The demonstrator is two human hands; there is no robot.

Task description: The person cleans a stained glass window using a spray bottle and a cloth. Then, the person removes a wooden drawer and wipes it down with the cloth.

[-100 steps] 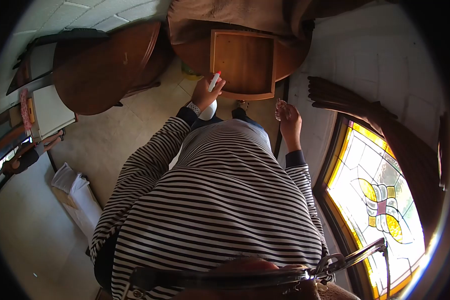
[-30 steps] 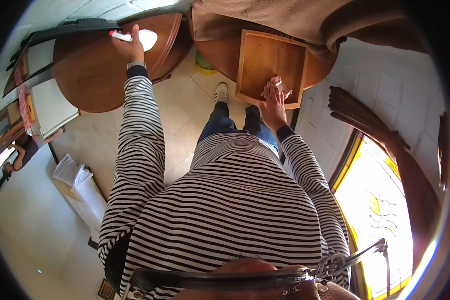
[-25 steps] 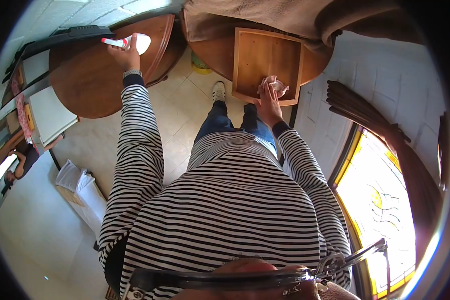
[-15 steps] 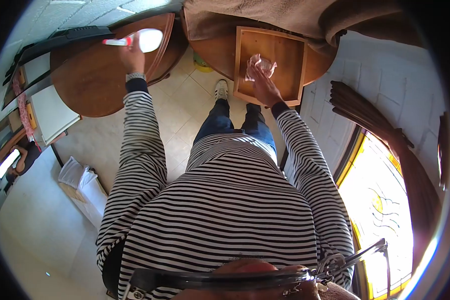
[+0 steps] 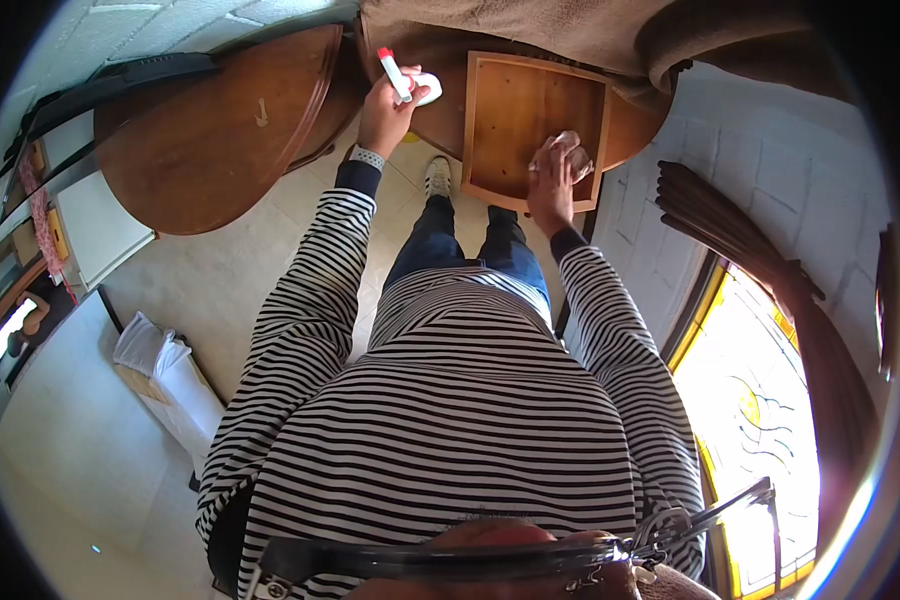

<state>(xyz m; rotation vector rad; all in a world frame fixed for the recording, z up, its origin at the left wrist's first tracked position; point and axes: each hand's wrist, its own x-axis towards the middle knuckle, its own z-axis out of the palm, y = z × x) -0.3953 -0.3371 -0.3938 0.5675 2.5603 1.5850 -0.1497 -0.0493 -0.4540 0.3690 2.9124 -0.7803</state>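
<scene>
My left hand (image 5: pixel 384 115) is closed around a white spray bottle (image 5: pixel 430 88) with a red tip, above the gap between the two dark wooden tabletops. The tip points away from me. My right hand (image 5: pixel 552 190) presses a crumpled pinkish cloth (image 5: pixel 576 158) against the right inner part of a shallow wooden drawer (image 5: pixel 500 197). That drawer lies on the right-hand tabletop (image 5: pixel 440 125), its open side up. My fingers cover part of the cloth.
A rounded wooden tabletop (image 5: pixel 200 150) stands at the left, with a black flat object (image 5: pixel 120 85) along the wall. Brown fabric (image 5: pixel 540 30) hangs over the back. A white wrapped bundle (image 5: pixel 170 370) lies lower left, and another person (image 5: pixel 35 315) is at the far left edge.
My left hand has brought the spray bottle rightward from over the left tabletop towards the drawer. My right hand has slid the cloth to the right and nearer me inside the drawer.
</scene>
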